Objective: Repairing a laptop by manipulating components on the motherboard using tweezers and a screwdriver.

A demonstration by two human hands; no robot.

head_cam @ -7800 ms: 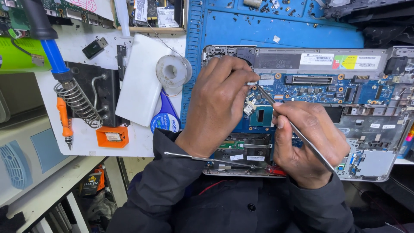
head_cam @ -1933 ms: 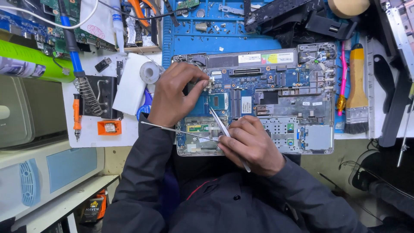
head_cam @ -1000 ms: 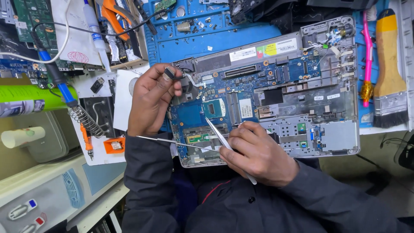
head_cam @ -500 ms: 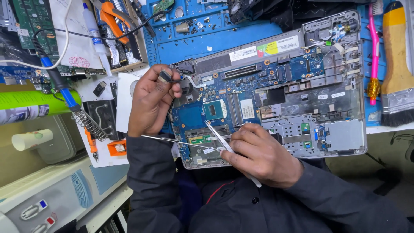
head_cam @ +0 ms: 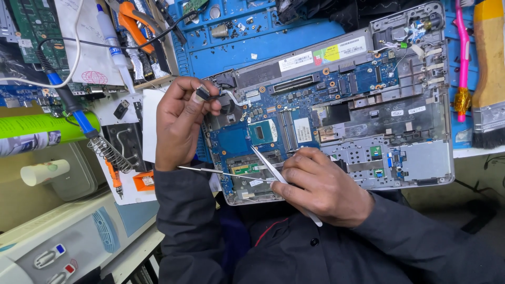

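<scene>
This is an electronics repair workshop, its bench crowded with gear. An opened laptop (head_cam: 336,100) lies with its blue circuit board bare on a blue work mat (head_cam: 263,37), and a soldering iron (head_cam: 73,105) sits in a coiled stand at the left. Loose green circuit boards (head_cam: 31,26) lie at the far left, orange pliers (head_cam: 138,23) beside them, and a brush (head_cam: 488,79) at the right.

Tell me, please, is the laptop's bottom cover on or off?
Off. The laptop lies opened, its blue circuit board and the square chip bare, while the right hand holds tweezers over it.
</scene>
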